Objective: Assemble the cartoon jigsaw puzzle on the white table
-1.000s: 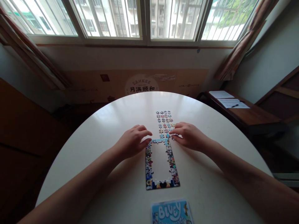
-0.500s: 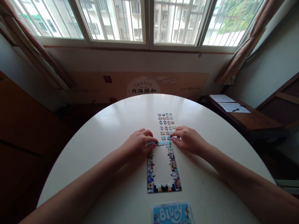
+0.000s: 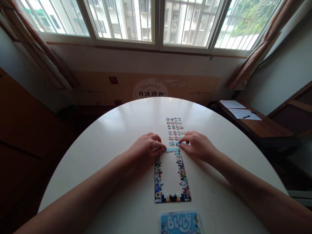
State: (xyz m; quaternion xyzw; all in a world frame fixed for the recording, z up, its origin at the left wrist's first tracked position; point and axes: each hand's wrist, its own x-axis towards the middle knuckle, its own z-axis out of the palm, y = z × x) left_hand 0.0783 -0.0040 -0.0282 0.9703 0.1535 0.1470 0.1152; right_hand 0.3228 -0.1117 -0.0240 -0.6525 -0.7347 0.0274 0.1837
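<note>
On surface (image 3: 219, 201), L hand (image 3: 146, 145) pinches puzzle border (image 3: 158, 178) at far L corner, R hand (image 3: 198, 146) w/ narrow grip by loose pcs. (image 3: 175, 133) (hold: can't tell); light pressure should keep border flat.

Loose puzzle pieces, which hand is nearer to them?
Right. The right hand is at the near right edge of the loose pieces; the left hand is to their near left.

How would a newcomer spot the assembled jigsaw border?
On the round white table, find the blue BLUEY package at the bottom of the view. Just beyond it lies the jigsaw border, its far end by the left hand. Unlike the loose pieces farther off, its pieces interlock around bare tabletop.
</note>
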